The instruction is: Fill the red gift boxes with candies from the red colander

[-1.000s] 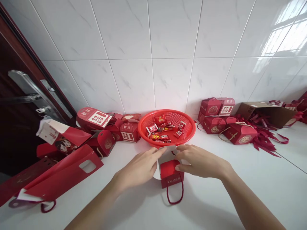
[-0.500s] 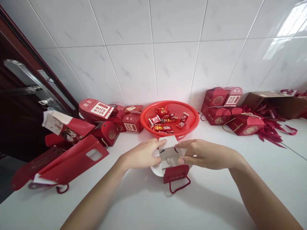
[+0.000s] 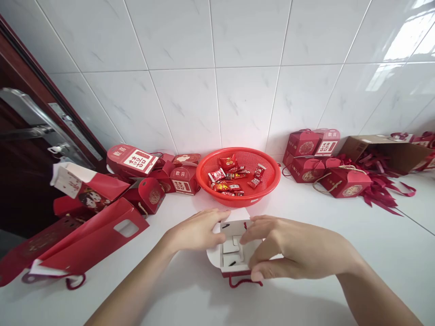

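Note:
A small red gift box, white inside, sits with its top open and flaps spread on the white table. A dark red cord handle hangs off its front wall. My left hand grips the box's left rear side, thumb over the inside edge. Over the box's right part is my right hand, index finger reaching inside, thumb outside by the front right corner. Its fingers straddle the wall there. Right behind the box stands a red plastic basket holding several wrapped candies.
Red gift boxes lie piled at left, some partly folded, near a dark door with a metal handle. More closed boxes are stacked at right, beside dark red ribbons and a cardboard carton. A tiled wall borders the back.
The box's front wall has tilted outward, showing more of the inside. My right hand has moved forward over the box, its index finger now inside. The view has shifted slightly.

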`<state>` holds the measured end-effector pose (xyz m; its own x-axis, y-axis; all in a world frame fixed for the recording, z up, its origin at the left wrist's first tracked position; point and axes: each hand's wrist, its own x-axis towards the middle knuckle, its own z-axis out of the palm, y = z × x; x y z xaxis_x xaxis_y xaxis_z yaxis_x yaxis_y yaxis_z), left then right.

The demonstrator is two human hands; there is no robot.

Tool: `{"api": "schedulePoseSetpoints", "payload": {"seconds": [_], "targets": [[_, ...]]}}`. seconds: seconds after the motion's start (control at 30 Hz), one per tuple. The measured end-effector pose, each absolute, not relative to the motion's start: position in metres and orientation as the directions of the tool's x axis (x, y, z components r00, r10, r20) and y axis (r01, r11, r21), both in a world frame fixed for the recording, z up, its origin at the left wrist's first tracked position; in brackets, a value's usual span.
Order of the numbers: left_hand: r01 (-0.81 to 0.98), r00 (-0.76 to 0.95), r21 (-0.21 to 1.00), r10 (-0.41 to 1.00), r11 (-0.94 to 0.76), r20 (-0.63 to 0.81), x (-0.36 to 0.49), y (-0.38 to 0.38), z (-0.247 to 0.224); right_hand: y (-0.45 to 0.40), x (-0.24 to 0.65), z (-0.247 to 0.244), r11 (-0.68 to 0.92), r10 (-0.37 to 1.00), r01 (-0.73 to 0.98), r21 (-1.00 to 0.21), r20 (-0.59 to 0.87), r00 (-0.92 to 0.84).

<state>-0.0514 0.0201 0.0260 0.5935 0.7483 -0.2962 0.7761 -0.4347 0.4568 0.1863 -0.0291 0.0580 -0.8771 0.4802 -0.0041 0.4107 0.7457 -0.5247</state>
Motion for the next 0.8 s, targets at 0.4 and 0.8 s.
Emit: {"api": "schedulePoseSetpoints", "payload": {"seconds": [0.4, 0.8], "targets": [[0.849, 0.473, 0.394, 0.838, -0.351, -0.272, -0.055, 0.017, 0.011, -0.035, 0.166, 0.038, 0.696, 0.543, 0.627, -0.349, -0.315, -0.778], [0.801, 0.515, 0.472, 0.825, -0.368, -0.232, -0.062, 0.030, 0.017, -0.012, 0.165, 0.029, 0.649, 0.563, 0.601, -0.467, -0.237, -0.792]]}}
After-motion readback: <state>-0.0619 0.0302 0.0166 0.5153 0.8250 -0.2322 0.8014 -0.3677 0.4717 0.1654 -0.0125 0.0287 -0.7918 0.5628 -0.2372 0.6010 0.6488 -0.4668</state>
